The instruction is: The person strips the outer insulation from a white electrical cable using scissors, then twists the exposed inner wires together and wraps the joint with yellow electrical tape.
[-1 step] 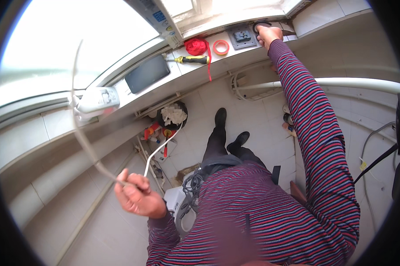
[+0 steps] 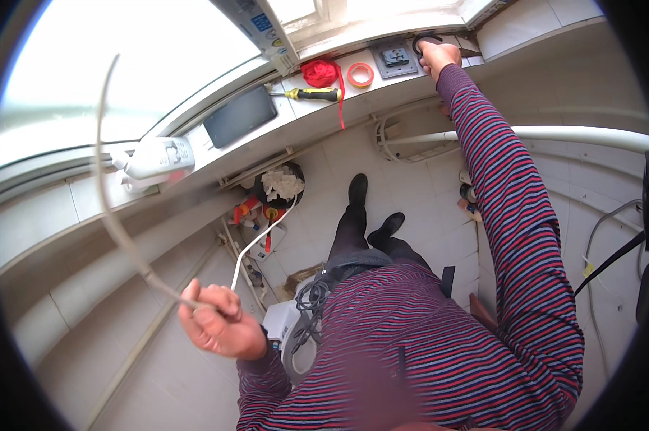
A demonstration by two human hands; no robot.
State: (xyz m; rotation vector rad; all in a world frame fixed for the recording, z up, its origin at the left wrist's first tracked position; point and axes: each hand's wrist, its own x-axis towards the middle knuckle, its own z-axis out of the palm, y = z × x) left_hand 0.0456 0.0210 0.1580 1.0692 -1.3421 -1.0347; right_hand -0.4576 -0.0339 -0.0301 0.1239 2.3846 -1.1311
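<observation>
Our left grip [image 2: 222, 327], seven o'clock, pinches one curved whitish cable [image 2: 125, 246]; right grip [image 2: 441, 59], one o'clock, holds one black ring [image 2: 416, 44].

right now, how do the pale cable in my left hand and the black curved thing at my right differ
The cable is pale; the curved thing is black. The cable makes a long arc from the left hand; the curved thing shows a short arc at the ledge, partly hidden by the right hand. Both curve.
</observation>
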